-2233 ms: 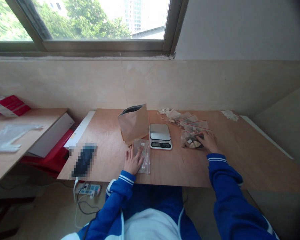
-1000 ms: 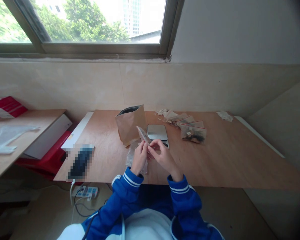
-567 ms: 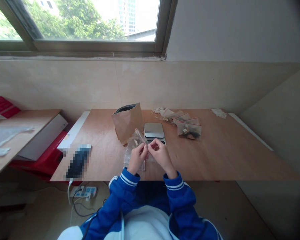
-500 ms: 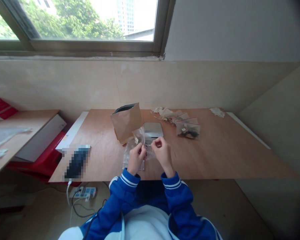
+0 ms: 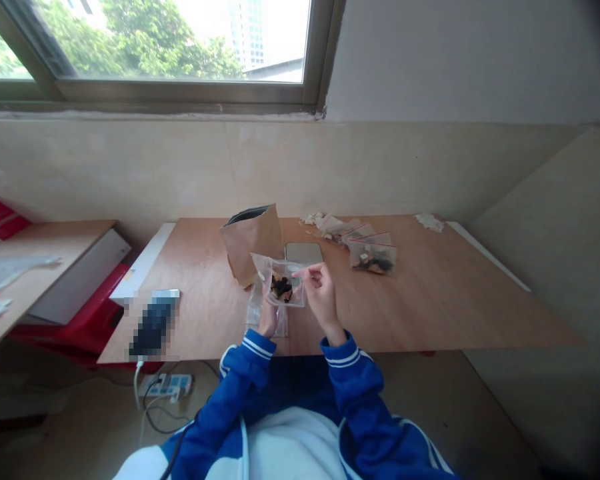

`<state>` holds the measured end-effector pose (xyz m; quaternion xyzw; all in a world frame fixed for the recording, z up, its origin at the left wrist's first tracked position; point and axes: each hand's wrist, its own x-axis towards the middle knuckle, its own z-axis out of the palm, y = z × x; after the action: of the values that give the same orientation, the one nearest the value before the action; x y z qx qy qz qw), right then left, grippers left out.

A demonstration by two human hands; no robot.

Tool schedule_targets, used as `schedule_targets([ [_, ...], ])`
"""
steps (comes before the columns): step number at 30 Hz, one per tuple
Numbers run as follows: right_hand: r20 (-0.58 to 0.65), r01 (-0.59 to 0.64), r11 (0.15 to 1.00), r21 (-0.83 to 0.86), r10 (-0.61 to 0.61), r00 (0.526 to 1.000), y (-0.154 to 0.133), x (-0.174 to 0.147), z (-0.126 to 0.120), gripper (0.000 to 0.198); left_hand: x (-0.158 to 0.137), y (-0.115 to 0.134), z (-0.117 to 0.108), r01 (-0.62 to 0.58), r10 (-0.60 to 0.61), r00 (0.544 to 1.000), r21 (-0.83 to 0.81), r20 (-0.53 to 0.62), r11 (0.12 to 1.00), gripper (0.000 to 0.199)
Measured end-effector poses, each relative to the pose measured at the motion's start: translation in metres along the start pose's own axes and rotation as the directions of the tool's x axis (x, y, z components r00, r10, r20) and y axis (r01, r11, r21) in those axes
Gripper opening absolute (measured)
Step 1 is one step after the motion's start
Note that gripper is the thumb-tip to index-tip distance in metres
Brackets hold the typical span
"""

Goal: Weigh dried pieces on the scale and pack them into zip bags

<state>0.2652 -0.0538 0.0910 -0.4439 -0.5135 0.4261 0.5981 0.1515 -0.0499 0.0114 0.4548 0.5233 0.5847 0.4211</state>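
Note:
A small clear plastic bag (image 5: 294, 295) with dark and tan dried pieces (image 5: 281, 288) inside is held up over the near side of the table. My left hand (image 5: 269, 319) supports it from behind and below at its left side, the fingers partly hidden by the bag. At the bag's upper right edge, my right hand (image 5: 323, 293) pinches the plastic between thumb and fingertip. Flat clear plastic bags (image 5: 253, 312) lie on the table beneath my left hand. Just behind the held bag is a flat device with a metallic top (image 5: 304, 252).
An open brown paper pouch (image 5: 253, 243) stands behind my left hand. Several filled plastic bags (image 5: 373, 257) overlap at the back right, beside pale scraps (image 5: 313, 219). A blurred-out phone (image 5: 154, 325) with a white cable lies at the table's left edge. White crumpled material (image 5: 430, 222) sits farther right.
The bag has been raised and turned, so its dark contents now show. My left hand has moved from a pinch at its top to behind it. My right hand has shifted slightly.

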Motion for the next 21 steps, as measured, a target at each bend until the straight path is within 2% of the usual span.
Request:
schedule_targets([
  [2, -0.002, 0.022, 0.995, -0.095, -0.023, 1.0, 0.005, 0.002, 0.001, 0.026, 0.009, -0.005, 0.009, 0.077, -0.081, 0.997, -0.204, -0.008, 0.976, 0.067],
  [4, -0.024, 0.086, 0.963, -0.257, -0.095, 0.995, 0.004, 0.002, -0.001, 0.018, 0.016, -0.007, 0.016, 0.131, -0.139, 0.99, -0.307, -0.004, 0.943, 0.073],
  [7, -0.036, 0.22, 0.869, -0.443, -0.262, 0.964, -0.006, 0.0, 0.0, 0.011, 0.022, -0.01, 0.018, 0.162, -0.171, 0.985, -0.324, 0.0, 0.932, 0.077],
  [9, 0.042, 0.298, 0.84, -0.453, -0.314, 0.949, -0.014, -0.003, 0.002, 0.007, 0.023, -0.015, 0.017, 0.176, -0.186, 0.982, -0.329, 0.0, 0.928, 0.076],
  [11, 0.191, 0.332, 0.836, -0.436, -0.275, 0.942, -0.015, -0.003, 0.006, 0.011, 0.022, -0.021, 0.015, 0.17, -0.185, 0.983, -0.307, -0.018, 0.936, 0.076],
  [14, 0.381, 0.322, 0.802, -0.503, -0.129, 0.915, -0.004, 0.0, 0.012, 0.02, 0.018, -0.029, 0.015, 0.15, -0.166, 0.985, -0.248, -0.045, 0.957, 0.076],
  [17, 0.49, 0.316, 0.733, -0.603, 0.028, 0.871, 0.016, 0.005, 0.015, 0.031, 0.015, -0.036, 0.014, 0.134, -0.148, 0.987, -0.191, -0.06, 0.972, 0.071],
  [21, 0.574, 0.323, 0.663, -0.675, 0.197, 0.795, 0.036, 0.013, 0.017, 0.067, 0.012, -0.043, 0.011, 0.092, -0.097, 0.993, -0.069, -0.07, 0.993, 0.058],
])
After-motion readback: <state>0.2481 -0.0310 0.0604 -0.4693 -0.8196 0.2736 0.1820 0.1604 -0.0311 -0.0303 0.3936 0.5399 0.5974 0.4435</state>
